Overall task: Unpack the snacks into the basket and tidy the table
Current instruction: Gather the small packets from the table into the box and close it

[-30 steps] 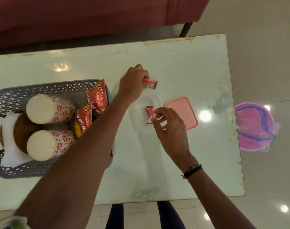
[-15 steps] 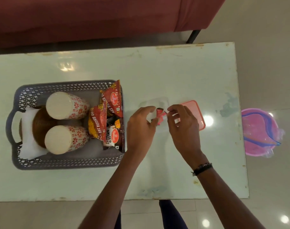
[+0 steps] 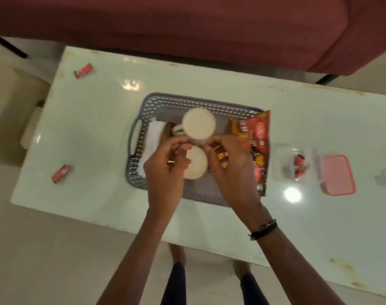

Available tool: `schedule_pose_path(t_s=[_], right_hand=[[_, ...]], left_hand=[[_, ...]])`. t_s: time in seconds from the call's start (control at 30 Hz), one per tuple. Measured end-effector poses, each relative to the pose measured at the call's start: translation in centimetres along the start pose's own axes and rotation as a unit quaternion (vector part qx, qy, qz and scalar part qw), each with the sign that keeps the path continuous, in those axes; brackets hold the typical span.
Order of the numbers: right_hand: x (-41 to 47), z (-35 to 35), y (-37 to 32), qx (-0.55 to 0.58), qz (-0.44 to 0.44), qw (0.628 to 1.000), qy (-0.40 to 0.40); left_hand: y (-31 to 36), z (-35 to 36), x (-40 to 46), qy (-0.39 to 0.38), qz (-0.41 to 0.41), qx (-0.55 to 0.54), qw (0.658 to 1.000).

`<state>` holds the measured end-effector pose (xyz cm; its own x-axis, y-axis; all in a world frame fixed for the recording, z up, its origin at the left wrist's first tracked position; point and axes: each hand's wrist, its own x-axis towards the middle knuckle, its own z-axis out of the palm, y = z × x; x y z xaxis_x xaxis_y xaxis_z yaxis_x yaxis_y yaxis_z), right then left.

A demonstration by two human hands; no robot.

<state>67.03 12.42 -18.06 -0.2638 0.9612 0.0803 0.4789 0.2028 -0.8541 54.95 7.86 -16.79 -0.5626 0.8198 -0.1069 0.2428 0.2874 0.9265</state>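
Note:
A grey perforated basket [image 3: 187,100] stands mid-table with two upturned white cups [image 3: 198,123] [image 3: 196,166], red snack packets [image 3: 258,133] along its right side and a white cloth [image 3: 152,137] at its left. My left hand [image 3: 165,172] and right hand [image 3: 231,170] hang over the basket on either side of the nearer cup. Their fingers are loosely curled and nothing shows in them. Whether they touch the cup is blurred. A clear tub [image 3: 280,159] to the right holds small red candies [image 3: 298,161]. Two more red candies [image 3: 83,70] [image 3: 62,173] lie at the table's left end.
A pink lid [image 3: 339,175] lies beside the clear tub on the right. A dark red sofa [image 3: 187,23] runs along the far side of the pale glass table [image 3: 99,128]. My legs stand at the near table edge.
Both hands left the clear tub and moved left over the basket. The red candies they pinched now lie in the tub. The view swung left, showing the table's left end.

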Motion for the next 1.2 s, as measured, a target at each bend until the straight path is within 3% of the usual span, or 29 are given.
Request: schedule_pose_path(t_s=[0.27, 0.47, 0.73, 0.93, 1.1, 1.2], right_hand=[[-0.2, 15.2, -8.0, 0.03, -0.037, 0.988, -0.146], [0.5, 22.8, -9.0, 0.002, -0.027, 0.971, -0.237], [2.4, 28.2, -8.4, -0.048, -0.009, 0.96, -0.274], [8.2, 32.2, -7.7, -0.157, -0.043, 0.944, -0.287], [15.7, 35.9, -7.6, -0.303, -0.082, 0.903, -0.293], [19.8, 37.7, -8.5, -0.336, -0.065, 0.885, -0.317]], left_hand=[[-12.4, -16.6, 3.7, 0.154, -0.063, 0.15, 0.975], [-19.6, -23.3, 6.2, 0.163, -0.114, 0.283, 0.938], [-23.0, -24.3, 9.0, 0.129, -0.178, 0.203, 0.954], [-21.3, -23.1, 15.0, 0.065, -0.102, 0.16, 0.98], [-20.9, -22.3, 20.6, -0.004, -0.214, 0.104, 0.971], [-21.1, -22.0, 21.2, -0.001, -0.226, 0.092, 0.97]])
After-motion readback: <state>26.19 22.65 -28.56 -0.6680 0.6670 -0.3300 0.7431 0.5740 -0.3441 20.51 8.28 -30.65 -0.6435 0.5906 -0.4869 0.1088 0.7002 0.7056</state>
